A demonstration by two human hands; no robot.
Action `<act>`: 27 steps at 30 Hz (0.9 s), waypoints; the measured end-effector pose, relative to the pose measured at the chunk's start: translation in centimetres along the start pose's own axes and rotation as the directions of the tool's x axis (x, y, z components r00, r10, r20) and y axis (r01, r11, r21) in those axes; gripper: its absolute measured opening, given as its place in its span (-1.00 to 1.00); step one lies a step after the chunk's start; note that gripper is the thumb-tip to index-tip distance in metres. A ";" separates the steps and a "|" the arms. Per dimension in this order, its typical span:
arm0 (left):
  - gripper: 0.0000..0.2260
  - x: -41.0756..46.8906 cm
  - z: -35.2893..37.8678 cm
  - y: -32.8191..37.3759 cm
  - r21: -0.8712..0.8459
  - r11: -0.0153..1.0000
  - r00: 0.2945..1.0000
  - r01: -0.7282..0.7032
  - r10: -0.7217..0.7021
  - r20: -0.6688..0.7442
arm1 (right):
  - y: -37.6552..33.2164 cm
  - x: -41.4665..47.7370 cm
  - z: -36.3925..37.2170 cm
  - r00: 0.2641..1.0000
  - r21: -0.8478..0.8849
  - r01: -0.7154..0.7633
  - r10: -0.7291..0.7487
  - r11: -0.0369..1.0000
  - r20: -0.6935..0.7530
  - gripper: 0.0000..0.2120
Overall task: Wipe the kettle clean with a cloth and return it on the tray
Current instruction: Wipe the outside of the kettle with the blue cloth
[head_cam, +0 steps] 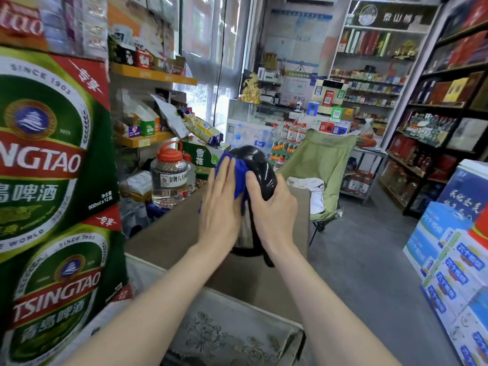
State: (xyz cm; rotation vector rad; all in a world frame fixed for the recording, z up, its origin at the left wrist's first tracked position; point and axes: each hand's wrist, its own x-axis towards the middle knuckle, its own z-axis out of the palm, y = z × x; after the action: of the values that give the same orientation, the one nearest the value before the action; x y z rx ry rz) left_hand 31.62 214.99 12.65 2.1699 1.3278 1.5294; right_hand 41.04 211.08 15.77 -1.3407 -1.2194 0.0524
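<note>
Brown cardboard box top (169, 241) serving as the work surface, engraved floral metal tray (232, 336) lying at its near edge, grey floor (369, 254) alongside

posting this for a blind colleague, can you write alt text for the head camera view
A person's left hand presses a blue cloth against a black-topped kettle while the right hand grips its handle, above a cardboard box. An etched metal tray sits below; shop shelves and beer cartons surround them.
</note>
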 end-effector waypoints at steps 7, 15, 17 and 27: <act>-0.31 -2.3 1.9 0.8 -0.020 1.000 0.998 -0.024 0.023 -0.058 | -0.7 0.1 -0.6 0.986 -0.086 0.160 -0.163 0.983 -0.038 -0.58; -0.69 4.0 -2.0 1.8 -0.368 0.887 0.926 0.279 -0.350 -0.141 | -1.2 -0.5 -2.3 0.992 0.028 0.127 -0.126 0.992 -0.029 -0.86; -0.69 3.4 -2.2 1.4 -0.420 0.832 0.899 0.362 -0.431 -0.081 | -0.7 -0.6 -2.3 0.990 0.015 0.134 -0.133 0.991 -0.047 -0.87; -0.57 0.4 0.1 -0.7 -0.384 0.885 0.948 0.264 -0.311 -0.063 | 0.1 -0.2 -1.5 0.968 -0.104 0.244 -0.248 0.964 -0.030 -0.64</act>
State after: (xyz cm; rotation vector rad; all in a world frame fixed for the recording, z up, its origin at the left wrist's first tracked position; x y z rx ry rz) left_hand 31.33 215.72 12.43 1.5935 1.2078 1.6531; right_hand 42.02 209.88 15.94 -1.2592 -1.3581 -0.2153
